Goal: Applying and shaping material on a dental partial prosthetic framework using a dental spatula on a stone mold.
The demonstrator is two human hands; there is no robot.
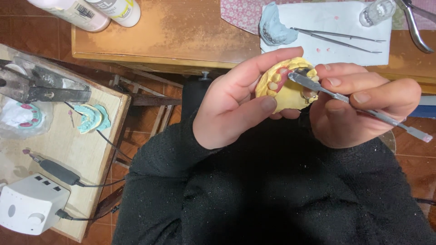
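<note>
Yellow dental cast in left hand; right hand holds spatula.

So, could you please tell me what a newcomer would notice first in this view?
At centre, the left hand grips a yellow dental cast with teeth set in pink wax, while the right hand holds a metal spatula with its tip on the cast. On the left side table lie a teal cast and a white control box.

Dental cast held in left hand, spatula in right hand resting on it; far behind, paper sheet carrying tweezers; far left, side table bearing control box.
</note>
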